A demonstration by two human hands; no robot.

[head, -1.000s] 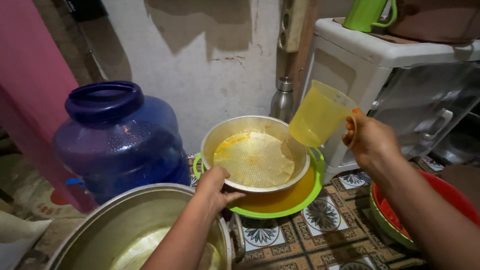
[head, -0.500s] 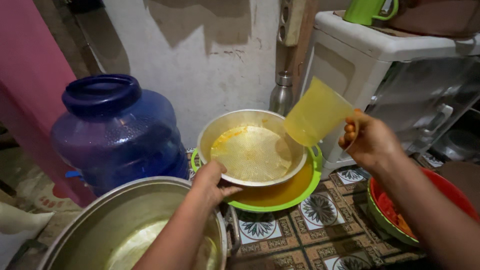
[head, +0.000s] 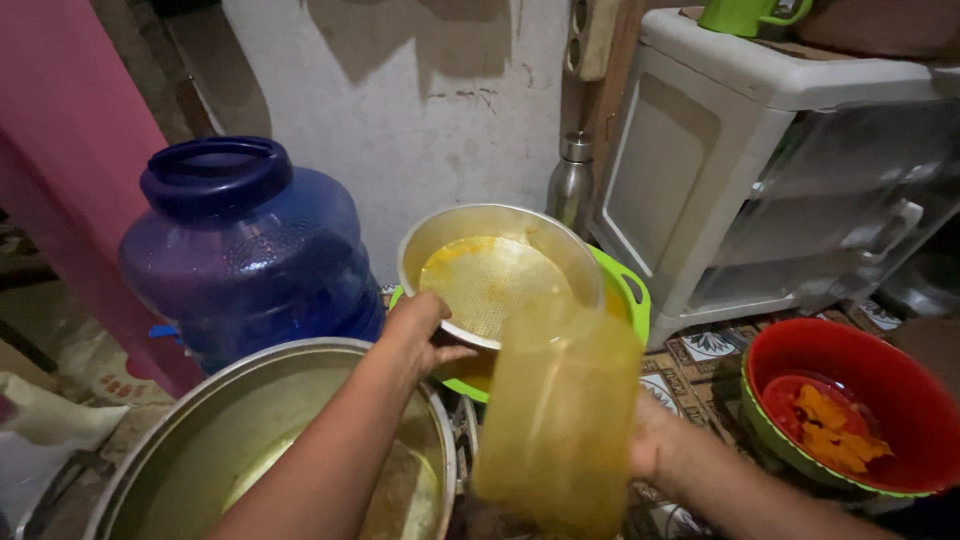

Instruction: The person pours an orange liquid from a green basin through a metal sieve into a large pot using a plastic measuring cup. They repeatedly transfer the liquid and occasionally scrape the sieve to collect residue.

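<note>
The near rim of a metal strainer (head: 497, 275), seated in a green basin (head: 628, 296), is gripped by the left hand (head: 418, 330). A blurred yellow jug (head: 558, 415) is clasped by the right hand (head: 652, 438), low, between a steel pot (head: 180, 440) and a red bowl (head: 865, 355).

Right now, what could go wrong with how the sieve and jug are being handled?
1. The left hand grips the metal sieve by one rim edge only; perched on the green basin, it could tip and spill the yellow residue.
2. The right hand holds the yellow jug low above the large steel pot; its image is motion-blurred, so it may knock the sieve or basin.
3. The red bowl sits close by the right forearm and could get bumped.
</note>
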